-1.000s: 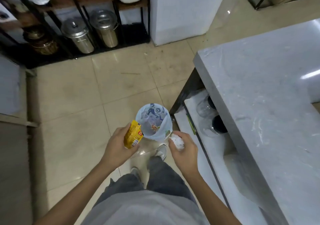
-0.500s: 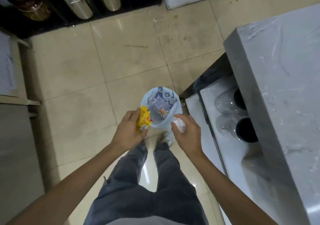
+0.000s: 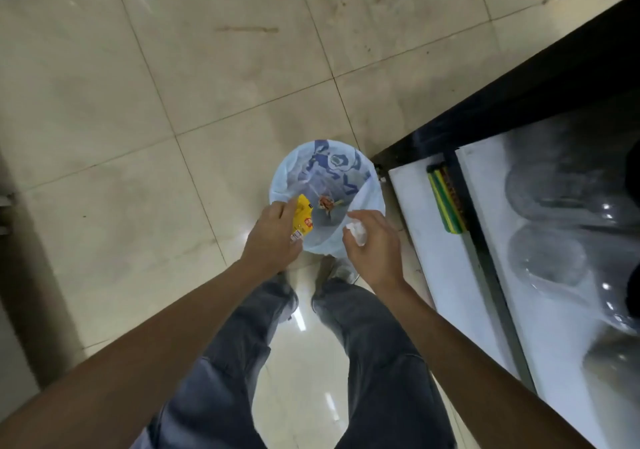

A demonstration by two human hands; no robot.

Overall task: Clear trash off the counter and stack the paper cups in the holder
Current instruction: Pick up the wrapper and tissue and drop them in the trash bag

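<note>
A small trash bin [image 3: 367, 185] lined with a pale blue and white bag stands on the tiled floor in front of my feet. Some scraps lie at its bottom. My left hand [image 3: 273, 237] grips a yellow snack wrapper [image 3: 302, 220] over the bin's near left rim. My right hand [image 3: 375, 246] holds a crumpled white paper wad [image 3: 356, 232] over the near right rim. The countertop, paper cups and cup holder are out of sight.
The counter's dark end panel [image 3: 519, 102] and white lower shelf [image 3: 440, 258] run along the right. Clear glass jugs [image 3: 547, 261] and a green-yellow sponge [image 3: 445, 202] lie on the shelf. A dark cabinet edge [image 3: 31, 275] borders the left.
I have leaned further over the bin, and the view has tilted down. Both hands have moved forward over the bin's opening, still holding the wrapper and the paper wad.
</note>
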